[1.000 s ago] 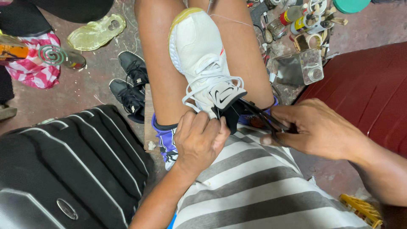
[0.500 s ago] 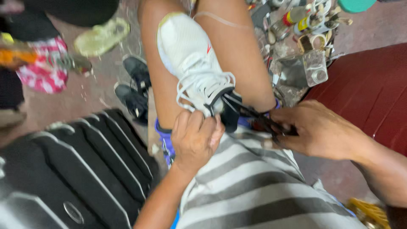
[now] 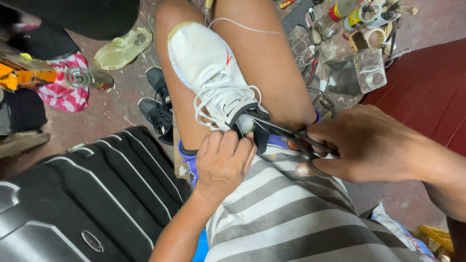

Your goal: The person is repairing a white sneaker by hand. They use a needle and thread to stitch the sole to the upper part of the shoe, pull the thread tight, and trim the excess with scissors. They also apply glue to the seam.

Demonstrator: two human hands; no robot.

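We've got the white sneaker [image 3: 213,82] wedged between our knees, toe pointing away from us. Our left hand [image 3: 224,162] has its fingers curled together around the heel collar. Our right hand [image 3: 371,145] is closed around the scissors [image 3: 286,136], blades reaching in at the heel.

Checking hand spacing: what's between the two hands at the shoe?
Head view: between the left hand and right hand lie the scissors, blades reaching the white sneaker's dark tongue, over the striped shirt.
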